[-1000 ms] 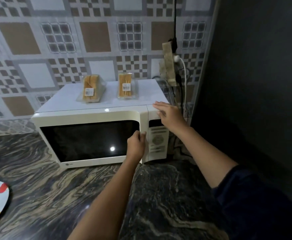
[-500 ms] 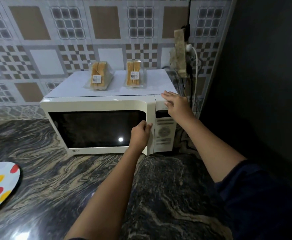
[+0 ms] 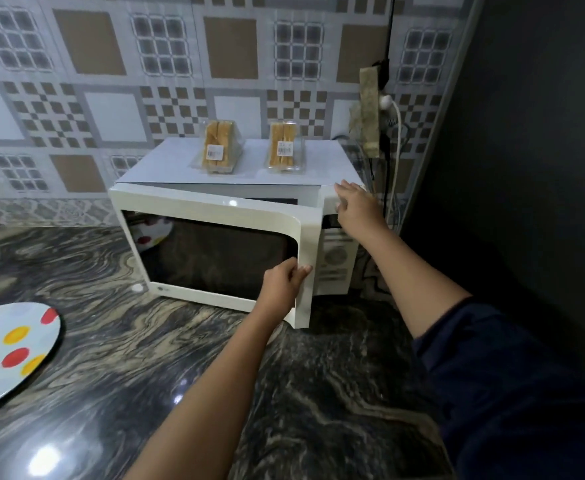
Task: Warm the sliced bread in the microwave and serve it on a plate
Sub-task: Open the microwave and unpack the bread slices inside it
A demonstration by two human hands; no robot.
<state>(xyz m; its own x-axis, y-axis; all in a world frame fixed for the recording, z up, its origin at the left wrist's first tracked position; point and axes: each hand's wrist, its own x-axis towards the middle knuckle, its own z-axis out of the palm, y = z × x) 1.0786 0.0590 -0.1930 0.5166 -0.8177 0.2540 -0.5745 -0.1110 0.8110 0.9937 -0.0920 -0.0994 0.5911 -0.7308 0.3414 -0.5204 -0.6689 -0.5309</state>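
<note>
A white microwave [image 3: 336, 258] stands on the dark marble counter against the tiled wall. Its door [image 3: 215, 216] is swung partly open toward me. My left hand [image 3: 284, 280] grips the door's right edge. My right hand [image 3: 355, 204] rests flat on the microwave's top right corner, above the control panel. Two clear packs of sliced bread sit on the microwave's top: one on the left [image 3: 216, 148], one on the right [image 3: 284, 148]. A white plate with coloured dots [image 3: 10, 348] lies on the counter at the far left.
A wall socket with a white plug and cables [image 3: 386, 109] hangs right of the microwave. A dark wall [image 3: 526, 133] closes off the right side. The marble counter [image 3: 145, 358] stretches in front of the microwave.
The microwave door, shut in the earlier frames, has swung partly open with my left hand pulling its right edge. My right hand stays on the top right corner.
</note>
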